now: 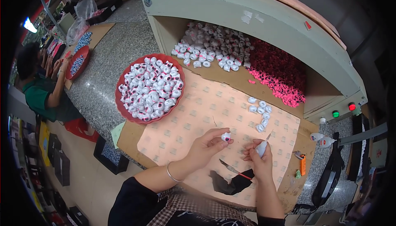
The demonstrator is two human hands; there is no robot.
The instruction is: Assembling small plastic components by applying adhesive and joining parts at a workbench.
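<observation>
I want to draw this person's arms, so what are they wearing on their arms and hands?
Both hands are bare, with no gloves. The left hand has a thin silver bangle round its wrist. The forearms are bare too. A dark sleeve covers the left upper arm, and a bit of dark sleeve shows by the right elbow at the lower edge. The right hand wears no ring or bracelet that I can see.

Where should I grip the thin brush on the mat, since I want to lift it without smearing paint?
Grip the brush at its bare red handle end, coming from above on the right. It lies flat and slanted beside the black cloth, with the dark bristle tip pointing up-left.
</observation>
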